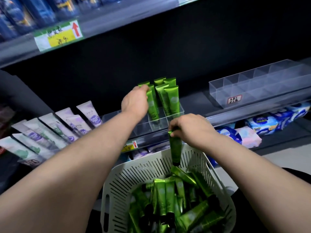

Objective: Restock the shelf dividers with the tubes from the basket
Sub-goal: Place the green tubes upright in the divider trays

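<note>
A white slotted basket at the bottom centre holds several green tubes lying in a heap. My right hand pinches the crimped top of one green tube, which hangs cap-down just above the basket's far rim. My left hand reaches to the shelf and grips the top of a green tube standing in the clear shelf divider. Several more green tubes stand upright in the compartments to its right.
Pale lilac tubes stand in dividers on the left. A clear divider tray with a small label sits on the shelf at the right. Blue and pink packets lie on the lower shelf. Blue bottles fill the shelf above.
</note>
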A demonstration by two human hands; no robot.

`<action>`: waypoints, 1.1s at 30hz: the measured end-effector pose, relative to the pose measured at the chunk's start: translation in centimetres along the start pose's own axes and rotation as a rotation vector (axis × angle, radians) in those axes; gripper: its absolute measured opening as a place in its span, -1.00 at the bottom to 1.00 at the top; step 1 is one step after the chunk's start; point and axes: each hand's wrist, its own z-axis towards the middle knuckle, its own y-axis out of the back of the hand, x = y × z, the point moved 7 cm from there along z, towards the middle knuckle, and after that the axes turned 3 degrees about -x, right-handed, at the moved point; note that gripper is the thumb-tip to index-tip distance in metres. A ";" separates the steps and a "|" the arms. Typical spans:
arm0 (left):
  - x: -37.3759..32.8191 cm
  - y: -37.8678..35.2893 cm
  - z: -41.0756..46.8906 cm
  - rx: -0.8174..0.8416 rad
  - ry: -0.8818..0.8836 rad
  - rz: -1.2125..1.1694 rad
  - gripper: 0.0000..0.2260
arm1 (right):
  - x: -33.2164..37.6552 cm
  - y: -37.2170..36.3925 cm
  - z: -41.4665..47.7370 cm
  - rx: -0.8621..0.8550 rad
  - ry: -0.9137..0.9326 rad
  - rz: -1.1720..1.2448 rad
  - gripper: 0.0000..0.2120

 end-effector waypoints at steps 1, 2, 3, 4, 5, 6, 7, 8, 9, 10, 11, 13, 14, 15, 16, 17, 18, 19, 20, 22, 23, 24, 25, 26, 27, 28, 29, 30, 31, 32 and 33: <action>0.1 0.0 -0.1 -0.005 0.007 -0.022 -0.63 | 0.1 0.1 0.0 -0.008 0.003 -0.006 -0.84; 0.2 0.0 -0.3 -0.012 0.018 -0.044 -0.63 | 0.2 0.2 0.0 -0.019 0.010 -0.007 -0.83; 0.5 0.2 -0.6 -0.020 0.030 -0.068 -0.63 | 0.4 0.3 0.1 -0.033 0.017 -0.009 -0.82; 0.8 0.4 -1.1 -0.032 0.038 -0.093 -0.62 | 0.5 0.4 0.1 -0.052 0.022 -0.009 -0.82; 1.2 0.6 -1.6 -0.052 0.040 -0.121 -0.61 | 0.7 0.4 0.2 -0.073 0.025 -0.010 -0.81; 1.7 0.9 -2.3 -0.078 0.039 -0.155 -0.60 | 0.8 0.4 0.2 -0.097 0.026 -0.011 -0.81; 2.0 1.2 -3.2 -0.107 0.038 -0.191 -0.60 | 0.9 0.4 0.2 -0.123 0.028 -0.010 -0.80; 2.5 1.5 -4.1 -0.130 0.036 -0.225 -0.60 | 1.1 0.3 0.3 -0.146 0.031 -0.009 -0.80; 2.9 1.6 -5.3 -0.139 0.029 -0.257 -0.61 | 1.4 0.3 0.3 -0.171 0.038 -0.009 -0.80; 3.3 1.4 -6.5 -0.131 0.010 -0.283 -0.64 | 1.8 0.4 0.4 -0.196 0.044 -0.010 -0.80; 3.6 1.1 -7.8 -0.113 -0.026 -0.304 -0.67 | 2.2 0.5 0.4 -0.221 0.047 -0.010 -0.80; 4.3 0.1 -10.3 -0.057 -0.111 -0.302 -0.74 | 2.9 0.9 0.6 -0.269 0.051 -0.011 -0.81; 4.6 -0.5 -11.2 -0.018 -0.140 -0.282 -0.75 | 3.4 1.2 0.6 -0.296 0.053 -0.010 -0.81; 4.9 -1.1 -11.8 0.019 -0.157 -0.262 -0.76 | 3.9 1.5 0.7 -0.327 0.053 -0.007 -0.81; 5.2 -1.5 -11.9 0.042 -0.156 -0.255 -0.76 | 4.5 1.9 0.9 -0.360 0.052 -0.003 -0.81; 5.2 -1.7 -11.8 0.055 -0.148 -0.255 -0.76 | 5.0 2.4 1.3 -0.393 0.056 -0.001 -0.81; 5.3 -1.8 -11.7 0.062 -0.144 -0.258 -0.75 | 5.7 2.8 1.7 -0.425 0.066 -0.004 -0.81; 5.2 -2.0 -11.6 0.068 -0.149 -0.256 -0.75 | 6.3 3.4 2.3 -0.459 0.077 -0.009 -0.82; 5.1 -2.2 -11.5 0.080 -0.162 -0.249 -0.74 | 7.0 4.1 2.9 -0.497 0.086 -0.013 -0.82; 5.0 -2.6 -11.2 0.113 -0.189 -0.238 -0.74 | 7.8 5.7 4.0 -0.582 0.092 -0.016 -0.83; 4.9 -2.6 -11.1 0.115 -0.203 -0.239 -0.74 | 8.0 6.4 4.6 -0.617 0.087 -0.021 -0.83; 5.1 -2.4 -11.0 0.104 -0.213 -0.245 -0.73 | 8.1 6.9 5.2 -0.639 0.075 -0.031 -0.83; 5.2 -2.2 -10.9 0.086 -0.217 -0.253 -0.73 | 8.2 7.3 5.7 -0.648 0.060 -0.049 -0.83; 5.3 -1.9 -10.7 0.073 -0.212 -0.263 -0.73 | 8.0 7.5 6.2 -0.648 0.042 -0.065 -0.82; 5.3 -1.6 -10.6 0.068 -0.199 -0.270 -0.73 | 7.7 7.4 6.7 -0.638 0.022 -0.076 -0.82; 5.6 -1.4 -10.5 0.062 -0.183 -0.278 -0.73 | 7.4 7.0 7.1 -0.617 0.005 -0.089 -0.82; 5.9 -1.3 -10.5 0.062 -0.169 -0.280 -0.73 | 7.1 6.4 7.6 -0.587 -0.008 -0.101 -0.82; 6.1 -1.3 -10.5 0.067 -0.161 -0.277 -0.73 | 6.8 5.7 8.0 -0.551 -0.021 -0.108 -0.82; 6.1 -1.2 -10.6 0.073 -0.157 -0.271 -0.73 | 6.5 5.0 8.3 -0.515 -0.032 -0.112 -0.82; 6.0 -1.1 -10.6 0.080 -0.158 -0.262 -0.73 | 6.2 4.3 8.5 -0.485 -0.044 -0.113 -0.81; 5.9 -1.0 -10.8 0.086 -0.159 -0.252 -0.72 | 6.0 3.7 8.6 -0.463 -0.052 -0.112 -0.81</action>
